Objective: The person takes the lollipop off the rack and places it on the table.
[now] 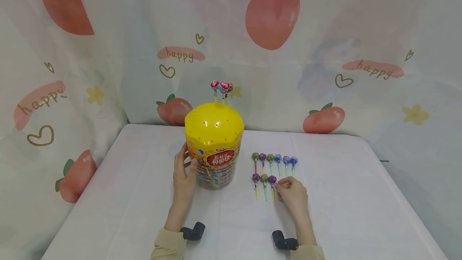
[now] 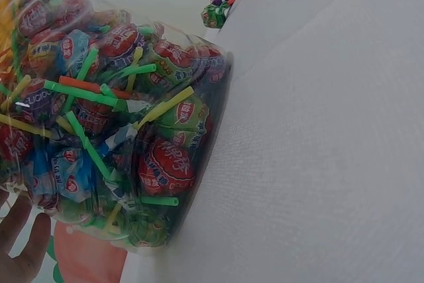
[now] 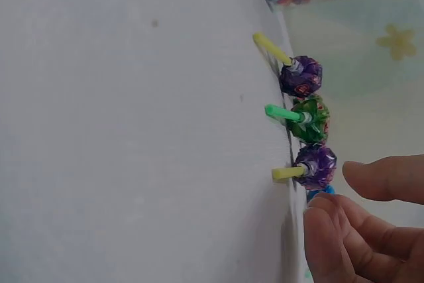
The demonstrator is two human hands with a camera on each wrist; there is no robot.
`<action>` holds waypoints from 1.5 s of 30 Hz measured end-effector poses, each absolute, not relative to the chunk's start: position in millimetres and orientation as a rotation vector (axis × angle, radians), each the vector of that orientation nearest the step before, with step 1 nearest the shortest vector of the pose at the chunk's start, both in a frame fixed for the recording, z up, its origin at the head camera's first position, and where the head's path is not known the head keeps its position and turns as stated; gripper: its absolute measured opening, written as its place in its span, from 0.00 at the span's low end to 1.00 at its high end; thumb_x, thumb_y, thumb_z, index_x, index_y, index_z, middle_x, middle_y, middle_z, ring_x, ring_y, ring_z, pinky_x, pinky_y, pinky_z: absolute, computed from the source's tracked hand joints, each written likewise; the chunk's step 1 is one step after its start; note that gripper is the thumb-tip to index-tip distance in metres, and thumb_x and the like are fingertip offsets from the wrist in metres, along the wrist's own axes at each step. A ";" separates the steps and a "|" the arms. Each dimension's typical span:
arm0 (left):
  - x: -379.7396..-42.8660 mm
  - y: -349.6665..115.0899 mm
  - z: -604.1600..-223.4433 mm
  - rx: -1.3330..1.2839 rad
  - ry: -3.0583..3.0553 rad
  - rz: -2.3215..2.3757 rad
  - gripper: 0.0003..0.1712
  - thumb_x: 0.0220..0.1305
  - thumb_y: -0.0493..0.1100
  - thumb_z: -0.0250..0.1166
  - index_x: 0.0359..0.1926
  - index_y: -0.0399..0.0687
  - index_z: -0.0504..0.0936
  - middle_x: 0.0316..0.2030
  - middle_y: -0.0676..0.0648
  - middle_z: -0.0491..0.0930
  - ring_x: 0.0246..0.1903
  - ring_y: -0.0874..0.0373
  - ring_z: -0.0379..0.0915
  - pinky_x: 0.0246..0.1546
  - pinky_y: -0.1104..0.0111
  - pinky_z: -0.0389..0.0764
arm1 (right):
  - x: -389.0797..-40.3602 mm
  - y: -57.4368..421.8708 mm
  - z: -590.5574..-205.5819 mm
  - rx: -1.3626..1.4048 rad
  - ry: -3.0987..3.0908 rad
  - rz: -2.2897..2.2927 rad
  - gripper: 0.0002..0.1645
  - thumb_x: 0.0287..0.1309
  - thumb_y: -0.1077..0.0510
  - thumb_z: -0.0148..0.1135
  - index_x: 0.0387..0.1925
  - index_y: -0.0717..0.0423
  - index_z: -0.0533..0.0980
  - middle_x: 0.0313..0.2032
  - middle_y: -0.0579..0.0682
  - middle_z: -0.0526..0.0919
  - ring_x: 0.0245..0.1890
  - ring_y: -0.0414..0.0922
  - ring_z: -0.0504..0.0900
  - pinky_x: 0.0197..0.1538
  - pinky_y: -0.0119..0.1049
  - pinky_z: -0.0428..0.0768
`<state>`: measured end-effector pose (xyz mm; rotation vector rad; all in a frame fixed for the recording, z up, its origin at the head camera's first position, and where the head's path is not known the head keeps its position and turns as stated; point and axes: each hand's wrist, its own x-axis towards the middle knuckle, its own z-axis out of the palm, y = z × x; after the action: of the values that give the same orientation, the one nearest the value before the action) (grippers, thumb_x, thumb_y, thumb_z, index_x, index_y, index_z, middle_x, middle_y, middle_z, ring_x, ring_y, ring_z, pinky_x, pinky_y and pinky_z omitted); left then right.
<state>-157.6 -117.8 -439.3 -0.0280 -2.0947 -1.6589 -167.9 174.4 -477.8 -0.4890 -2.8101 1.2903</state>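
A clear tub of wrapped lollipops (image 1: 218,176) with a domed yellow lid (image 1: 214,121) stands on the table, and three red-and-white lollipops (image 1: 223,86) stick up from the lid. My left hand (image 1: 185,175) holds the tub's left side, thumb towards the front. On the right lie two rows of lollipops: several green, purple and blue ones (image 1: 278,158) behind, and a purple, a green (image 3: 310,118) and another purple lollipop (image 3: 316,166) in front. Right beside that last purple one is my right hand (image 1: 293,193), thumb and index finger apart with nothing between them.
A white cloth covers the table (image 1: 126,196). Behind and at the sides hangs a pale curtain (image 1: 223,19) printed with fruit and "happy". Black camera mounts (image 1: 193,231) sit at both wrists, over beige sleeves (image 1: 169,245).
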 end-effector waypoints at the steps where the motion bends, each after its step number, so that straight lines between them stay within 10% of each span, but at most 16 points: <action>1: -157.9 -117.8 -439.5 -0.029 -2.093 -1.660 0.33 0.69 0.36 0.54 0.73 0.44 0.56 0.65 0.39 0.65 0.64 0.46 0.61 0.61 0.46 0.68 | -168.0 175.2 -476.3 -0.478 -2.812 1.273 0.14 0.55 0.57 0.63 0.39 0.65 0.78 0.23 0.52 0.84 0.17 0.38 0.79 0.23 0.29 0.75; 9: -174.3 -124.2 -473.3 -0.026 -2.073 -1.640 0.34 0.69 0.39 0.55 0.73 0.56 0.56 0.65 0.45 0.66 0.64 0.50 0.62 0.61 0.47 0.70 | -165.1 173.2 -462.9 -0.425 -2.773 1.279 0.16 0.59 0.54 0.61 0.41 0.64 0.79 0.27 0.53 0.84 0.20 0.37 0.79 0.25 0.29 0.73; 22: -156.0 -116.5 -438.3 -0.023 -2.094 -1.658 0.33 0.69 0.36 0.54 0.72 0.43 0.57 0.65 0.39 0.65 0.64 0.46 0.62 0.61 0.47 0.69 | -163.8 146.9 -439.0 -0.236 -2.578 1.298 0.11 0.61 0.57 0.61 0.41 0.61 0.80 0.37 0.60 0.86 0.38 0.52 0.84 0.35 0.31 0.77; 45: -155.8 -117.8 -437.9 -0.032 -2.097 -1.654 0.33 0.69 0.36 0.54 0.73 0.45 0.57 0.65 0.38 0.65 0.63 0.45 0.62 0.61 0.44 0.69 | -188.5 123.8 -386.9 0.027 -2.297 1.426 0.08 0.59 0.62 0.63 0.40 0.60 0.80 0.35 0.57 0.85 0.34 0.37 0.81 0.37 0.18 0.77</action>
<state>-155.8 -117.8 -437.9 -0.0318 -2.0975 -1.6539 -188.5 123.8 -386.9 0.0275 -2.2967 1.4259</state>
